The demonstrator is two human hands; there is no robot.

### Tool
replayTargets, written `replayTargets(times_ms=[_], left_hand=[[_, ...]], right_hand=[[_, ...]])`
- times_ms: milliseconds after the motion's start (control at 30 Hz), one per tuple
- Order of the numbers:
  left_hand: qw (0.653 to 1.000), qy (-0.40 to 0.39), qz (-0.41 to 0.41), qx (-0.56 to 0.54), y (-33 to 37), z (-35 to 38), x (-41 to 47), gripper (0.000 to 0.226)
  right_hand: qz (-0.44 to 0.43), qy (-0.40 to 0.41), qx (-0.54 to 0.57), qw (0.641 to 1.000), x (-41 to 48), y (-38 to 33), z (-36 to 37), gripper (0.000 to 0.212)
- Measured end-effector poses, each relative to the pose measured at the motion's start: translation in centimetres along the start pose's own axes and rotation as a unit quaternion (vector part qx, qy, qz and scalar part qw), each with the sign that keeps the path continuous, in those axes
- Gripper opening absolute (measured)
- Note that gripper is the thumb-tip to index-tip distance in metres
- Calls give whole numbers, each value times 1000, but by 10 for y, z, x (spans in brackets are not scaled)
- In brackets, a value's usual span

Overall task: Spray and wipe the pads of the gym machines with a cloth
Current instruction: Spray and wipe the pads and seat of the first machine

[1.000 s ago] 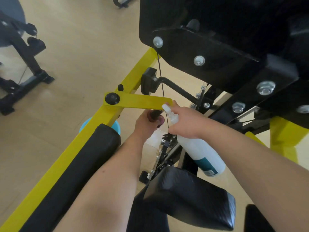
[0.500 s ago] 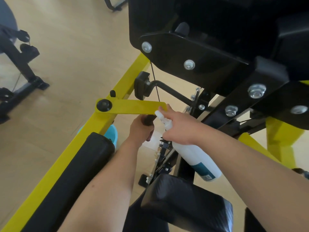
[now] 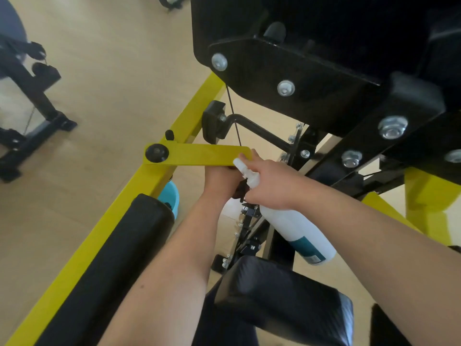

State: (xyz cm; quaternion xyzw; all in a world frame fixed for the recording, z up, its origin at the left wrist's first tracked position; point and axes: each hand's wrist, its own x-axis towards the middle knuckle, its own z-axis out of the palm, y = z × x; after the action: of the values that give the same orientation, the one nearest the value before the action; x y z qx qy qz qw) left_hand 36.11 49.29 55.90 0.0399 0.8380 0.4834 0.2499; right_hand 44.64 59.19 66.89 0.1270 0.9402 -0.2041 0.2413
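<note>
2 hands engaged: right hand [image 3: 270,187] clasps spray bottle [image 3: 301,236] at neck — probably light, rigid plastic, slippery if wet; left hand [image 3: 220,181] curled round dark handle [image 3: 240,191].

Floor: pale beige boards [image 3: 112,71], smooth, spreading left of the left hand [image 3: 222,181] and beyond it.
Far left of the hand: a black machine frame [image 3: 32,116] stands on the floor, with flat feet and a thin cable.
Above that frame: a dark blue-grey rounded shape [image 3: 10,23], cut by the edge; I cannot tell what it is.
Far beyond the hand: a black curved bar [image 3: 169,3].
Just left of the hand: a turquoise tub [image 3: 172,198], half hidden.
Light: soft, even daylight with weak shadows.
</note>
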Motion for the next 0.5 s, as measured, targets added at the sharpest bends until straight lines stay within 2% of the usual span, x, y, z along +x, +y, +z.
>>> replayTargets(times_ms=[67, 133, 167, 233, 267, 300, 400, 433, 500], left_hand=[[1000, -6, -5, 15, 0, 4, 2, 15], [1000, 22, -7, 11, -9, 7, 4, 26], [999, 47, 3, 14, -16, 8, 4, 22], [998, 48, 7, 41, -26, 3, 3, 2], [998, 40, -3, 42, -27, 3, 5, 6], [999, 34, -3, 36, -22, 4, 1, 1], [995, 68, -4, -67, 2, 7, -8, 26], [995, 90, 3, -52, 8, 6, -10, 34], [996, 74, 28, 44, 8, 6, -7, 42]], right_hand=[[-1, 0, -2, 1000, 2, 1, 2, 93], [5, -3, 13, 1000, 2, 3, 2, 94], [8, -5, 15, 1000, 0, 3, 3, 95], [3, -6, 12, 1000, -2, 1, 3, 94], [0, -3, 13, 1000, -3, 0, 2, 93], [1, -2, 16, 1000, -4, 1, 1, 92], [3, -3, 27, 1000, -4, -1, -1, 93], [-1, -4, 20, 1000, -3, -2, -2, 94], [-4, -6, 0, 1000, -2, -3, -2, 94]])
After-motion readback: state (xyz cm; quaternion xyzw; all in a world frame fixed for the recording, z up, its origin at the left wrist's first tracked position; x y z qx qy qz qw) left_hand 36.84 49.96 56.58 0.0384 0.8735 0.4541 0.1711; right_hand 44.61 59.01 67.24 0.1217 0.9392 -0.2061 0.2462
